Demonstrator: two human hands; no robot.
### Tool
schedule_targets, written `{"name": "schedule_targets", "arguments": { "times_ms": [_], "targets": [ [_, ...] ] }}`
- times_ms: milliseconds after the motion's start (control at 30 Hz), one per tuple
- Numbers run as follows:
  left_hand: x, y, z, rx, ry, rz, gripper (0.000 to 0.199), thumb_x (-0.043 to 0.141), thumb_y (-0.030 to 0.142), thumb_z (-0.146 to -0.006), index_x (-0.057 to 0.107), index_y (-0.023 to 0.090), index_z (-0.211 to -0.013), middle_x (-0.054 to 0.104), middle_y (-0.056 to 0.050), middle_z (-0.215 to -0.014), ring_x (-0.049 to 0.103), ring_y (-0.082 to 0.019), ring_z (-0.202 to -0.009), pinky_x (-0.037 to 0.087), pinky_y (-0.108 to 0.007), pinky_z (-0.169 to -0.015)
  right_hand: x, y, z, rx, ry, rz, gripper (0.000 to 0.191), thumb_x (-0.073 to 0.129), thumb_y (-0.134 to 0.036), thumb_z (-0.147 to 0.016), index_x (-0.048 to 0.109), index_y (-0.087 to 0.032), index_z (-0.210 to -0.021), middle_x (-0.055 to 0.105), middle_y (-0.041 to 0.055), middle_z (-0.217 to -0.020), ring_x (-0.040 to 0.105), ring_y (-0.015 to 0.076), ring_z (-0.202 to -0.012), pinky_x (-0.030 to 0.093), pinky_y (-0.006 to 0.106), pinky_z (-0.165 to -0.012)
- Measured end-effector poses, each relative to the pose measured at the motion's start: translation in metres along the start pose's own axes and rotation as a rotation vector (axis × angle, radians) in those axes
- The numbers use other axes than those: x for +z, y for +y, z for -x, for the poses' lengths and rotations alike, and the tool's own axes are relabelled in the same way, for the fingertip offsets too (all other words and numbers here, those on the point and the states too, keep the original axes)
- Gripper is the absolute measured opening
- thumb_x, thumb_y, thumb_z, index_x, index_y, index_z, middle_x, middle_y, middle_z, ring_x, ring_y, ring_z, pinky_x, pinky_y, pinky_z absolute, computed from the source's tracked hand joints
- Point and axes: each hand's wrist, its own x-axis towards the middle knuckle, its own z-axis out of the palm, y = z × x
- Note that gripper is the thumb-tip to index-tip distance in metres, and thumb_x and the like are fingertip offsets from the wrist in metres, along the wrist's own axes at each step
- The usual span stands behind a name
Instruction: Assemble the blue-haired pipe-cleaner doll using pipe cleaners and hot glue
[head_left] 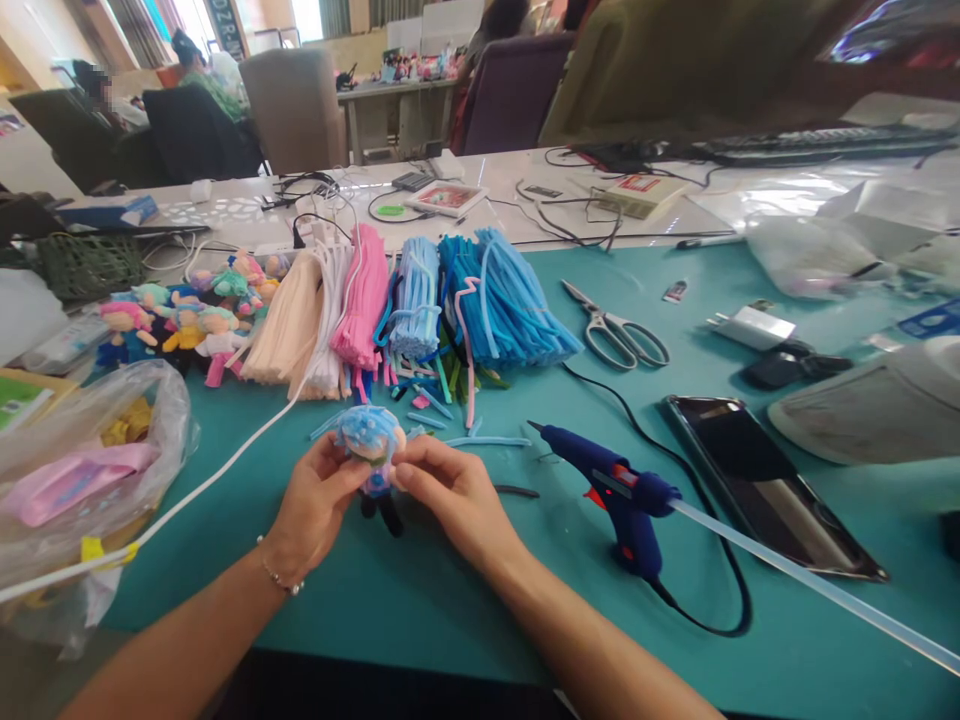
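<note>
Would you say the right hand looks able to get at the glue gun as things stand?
Probably yes: only a short dark strip lies between the right hand and the glue gun. That hand would likely have to let go of the doll first, though the left hand also holds it.

- On the doll's [367,435] near side: open mat [390,600].
- Behind it: pipe-cleaner bundles [362,290] stand upright, obstructing.
- Right of it: glue gun [592,460], cord [748,600] and phone [772,480] block passage.

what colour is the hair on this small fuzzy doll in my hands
Light blue hair, seen best in the head view.
</note>
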Motion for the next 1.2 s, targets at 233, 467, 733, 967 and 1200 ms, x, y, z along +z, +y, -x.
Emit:
{"name": "schedule_targets", "arguments": {
  "times_ms": [233, 467, 733, 967, 1200],
  "targets": [
    [0.002, 0.004, 0.001, -0.081, -0.058, 0.010, 0.032, 0.088, 0.021, -0.053, 0.074, 0.017, -0.081, 0.072, -0.003, -0.080, 0.063, -0.014, -0.071, 0.049, -0.025, -0.066, -0.004, -0.004, -0.003, 0.226, -0.043, -0.226, 0.027, 0.075, -0.037, -0.062, 0.061, -0.016, -0.052, 0.057, -0.0033, -0.050, 0.041, 0.0068, -0.046, 0.026, 0.022, -0.048],
    [0.000, 0.003, 0.002, -0.099, -0.090, -0.010, 0.033, 0.089, 0.026, -0.052, 0.073, 0.017, -0.080, 0.069, -0.002, -0.076, 0.059, -0.013, -0.067, 0.047, -0.026, -0.064, -0.002, -0.003, -0.005, 0.260, -0.076, -0.325, 0.017, 0.076, -0.026, -0.057, 0.062, -0.018, -0.051, 0.060, -0.0033, -0.046, 0.047, 0.0080, -0.045, 0.033, 0.023, -0.051],
    [-0.004, 0.001, 0.001, -0.118, -0.112, -0.024, 0.034, 0.089, 0.026, -0.053, 0.072, 0.016, -0.081, 0.069, -0.002, -0.076, 0.060, -0.014, -0.067, 0.048, -0.027, -0.064, -0.003, 0.005, -0.006, 0.288, -0.079, -0.359, 0.018, 0.075, -0.024, -0.056, 0.059, -0.017, -0.051, 0.060, -0.0032, -0.045, 0.046, 0.0075, -0.042, 0.030, 0.022, -0.049],
    [-0.005, -0.001, -0.001, -0.100, -0.104, -0.029, 0.034, 0.090, 0.023, -0.052, 0.071, 0.017, -0.080, 0.066, 0.000, -0.072, 0.058, -0.012, -0.065, 0.047, -0.025, -0.061, -0.004, 0.009, -0.007, 0.291, -0.078, -0.363, 0.019, 0.076, -0.025, -0.056, 0.059, -0.017, -0.055, 0.059, -0.0029, -0.046, 0.046, 0.0076, -0.043, 0.029, 0.022, -0.049],
    [-0.001, -0.001, -0.002, -0.061, -0.056, 0.038, 0.034, 0.090, 0.020, -0.050, 0.066, 0.016, -0.074, 0.059, 0.005, -0.064, 0.054, -0.007, -0.059, 0.047, -0.021, -0.062, -0.006, 0.013, -0.008, 0.273, -0.006, -0.394, 0.023, 0.077, -0.035, -0.059, 0.064, -0.016, -0.063, 0.061, -0.0022, -0.054, 0.049, 0.0083, -0.050, 0.034, 0.022, -0.053]
  ]
}}
